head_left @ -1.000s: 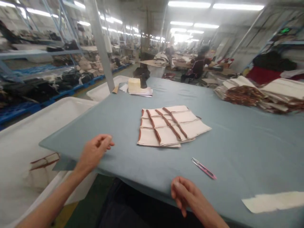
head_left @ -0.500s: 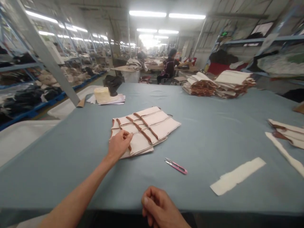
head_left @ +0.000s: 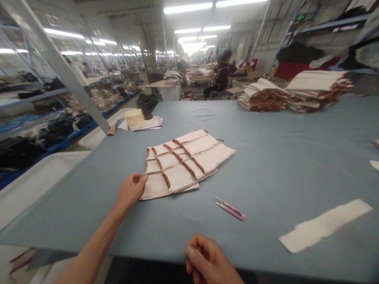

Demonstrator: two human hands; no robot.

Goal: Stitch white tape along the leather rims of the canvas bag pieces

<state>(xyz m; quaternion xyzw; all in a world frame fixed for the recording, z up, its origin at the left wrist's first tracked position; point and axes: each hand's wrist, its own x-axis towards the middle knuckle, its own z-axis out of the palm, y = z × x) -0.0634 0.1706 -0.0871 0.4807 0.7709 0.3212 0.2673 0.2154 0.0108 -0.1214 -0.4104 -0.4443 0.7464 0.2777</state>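
Note:
Several overlapping cream fabric panels [head_left: 180,165] with brown edges lie fanned out on the table, left of its middle. At their lower left edge is my left hand [head_left: 130,192], its thumb and index finger closed on the edge of the lowest panel. My right hand [head_left: 207,258] rests by the table's front edge, its fingers loosely curled and nothing visible in them. Pink-handled thread snips [head_left: 229,208] lie between the panels and my right hand, untouched, with their blades toward the panels.
A cream fabric strip [head_left: 325,225] lies at the right on the blue-grey table [head_left: 266,165]. Stacks of brown-edged fabric [head_left: 316,88] stand at the far right. A yellowish block [head_left: 134,118] sits on papers at the far left, near a metal post [head_left: 74,81]. A person [head_left: 220,77] sits beyond.
My left hand has moved from the top of the panels to their lower left edge. The view has turned slightly, while my right hand keeps its curled pose.

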